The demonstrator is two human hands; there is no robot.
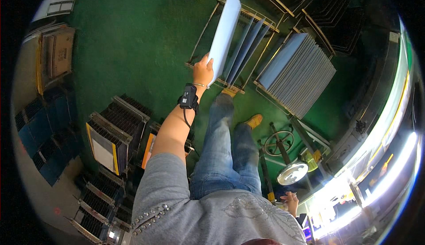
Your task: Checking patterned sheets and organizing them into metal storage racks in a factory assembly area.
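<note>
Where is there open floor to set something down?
The widest bare patch is green floor between the brown cardboard at far left and the panel in the left hand, with a dark rack below. Crowded: picture right, where grey sheets stand closely packed.

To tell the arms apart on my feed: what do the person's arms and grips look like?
Left grip: ungloved, with a thin bracelet at the wrist. Behind it, a black box is strapped on, with a small pale mark and a black cable. The left sleeve is short and grey, with shiny studs. Right grip: ungloved; something dark sits by its wrist, too unclear to name.
</note>
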